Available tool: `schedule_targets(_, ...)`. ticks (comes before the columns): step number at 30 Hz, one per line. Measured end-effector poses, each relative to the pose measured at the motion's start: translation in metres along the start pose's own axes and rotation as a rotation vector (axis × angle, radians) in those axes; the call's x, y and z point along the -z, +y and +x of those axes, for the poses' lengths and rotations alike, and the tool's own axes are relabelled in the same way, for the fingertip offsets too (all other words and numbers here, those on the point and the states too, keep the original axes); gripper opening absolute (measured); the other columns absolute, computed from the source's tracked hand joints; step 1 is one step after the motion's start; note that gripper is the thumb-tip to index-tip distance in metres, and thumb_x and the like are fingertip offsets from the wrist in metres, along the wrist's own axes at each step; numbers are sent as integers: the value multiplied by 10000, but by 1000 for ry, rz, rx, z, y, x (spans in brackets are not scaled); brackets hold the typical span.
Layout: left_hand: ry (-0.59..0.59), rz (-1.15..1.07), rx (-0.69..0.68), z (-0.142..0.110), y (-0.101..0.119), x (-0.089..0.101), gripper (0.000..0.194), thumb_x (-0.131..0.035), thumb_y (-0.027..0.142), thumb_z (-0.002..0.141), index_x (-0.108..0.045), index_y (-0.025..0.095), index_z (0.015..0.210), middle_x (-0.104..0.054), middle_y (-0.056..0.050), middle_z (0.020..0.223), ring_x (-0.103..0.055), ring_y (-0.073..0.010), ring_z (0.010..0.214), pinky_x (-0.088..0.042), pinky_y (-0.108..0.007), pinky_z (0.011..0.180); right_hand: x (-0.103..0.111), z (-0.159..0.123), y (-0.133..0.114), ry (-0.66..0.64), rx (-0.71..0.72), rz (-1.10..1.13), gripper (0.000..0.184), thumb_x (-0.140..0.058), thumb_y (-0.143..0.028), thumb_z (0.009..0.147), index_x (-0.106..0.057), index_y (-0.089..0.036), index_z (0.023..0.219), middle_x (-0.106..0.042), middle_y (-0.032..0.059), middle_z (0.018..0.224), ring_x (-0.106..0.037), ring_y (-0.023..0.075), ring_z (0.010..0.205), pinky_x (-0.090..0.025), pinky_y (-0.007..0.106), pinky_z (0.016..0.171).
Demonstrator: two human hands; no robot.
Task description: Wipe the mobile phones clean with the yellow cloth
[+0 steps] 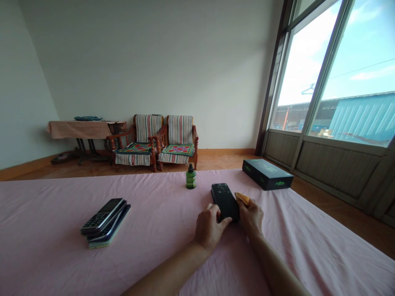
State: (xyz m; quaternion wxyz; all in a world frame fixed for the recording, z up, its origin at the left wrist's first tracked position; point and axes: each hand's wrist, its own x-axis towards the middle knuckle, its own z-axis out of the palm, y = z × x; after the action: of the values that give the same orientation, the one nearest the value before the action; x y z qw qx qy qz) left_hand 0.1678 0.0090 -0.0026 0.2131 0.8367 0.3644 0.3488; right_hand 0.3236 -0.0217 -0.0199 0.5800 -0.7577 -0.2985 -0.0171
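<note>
Black case [226, 202] gripped by left hand [208, 227] | right hand [252, 216] pinches orange cloth [242, 198] at its three-o'clock edge | wiping apparently underway, amount left unclear

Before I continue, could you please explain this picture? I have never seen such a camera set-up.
There is no machine. The hands are a person's own, bare: the left hand and the right hand. A camera worn on the head took the picture, looking forward and down. On the pink cloth are a stack with a keypad phone on top, a green bottle and a dark box. The left hand holds the near end of a flat black object. The right hand pinches a yellowish piece, perhaps cloth, beside it.
</note>
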Motion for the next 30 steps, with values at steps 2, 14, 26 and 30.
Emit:
schedule_targets(2,-3,11,-8,1,0,-1,238,-723,340,758,-544,197,692,-537,19,718,-542,-148,621,-351,-236,552,0,-1,0,4,11,-22,378,-523,-443,722,-735,-156,847,-680,83,755,-610,245,689,-418,316,632)
schedule_targets(14,-21,240,-74,-28,-29,93,247,-695,281,776,-576,206,980,-624,-12,890,-608,-173,810,-471,-242,731,17,-10,-15,65,6,26,469,-575,-551,713,-728,-139,877,-661,61,775,-602,225,695,-409,290,652)
schedule_targets(26,155,822,356,-53,-119,251,488,-579,408,827,-471,150,1227,-579,-151,1098,-521,-334,1054,-436,-406,843,18,-15,-16,30,-5,19,440,-630,-535,697,-744,-178,929,-664,26,773,-624,235,717,-408,302,669)
schedule_targets(30,109,860,392,-58,-123,256,415,-567,370,840,-488,170,1195,-632,-113,1002,-589,-291,945,-462,-337,757,19,-15,-16,22,-4,-18,428,-625,-532,701,-743,-178,913,-654,24,753,-625,238,714,-404,301,650)
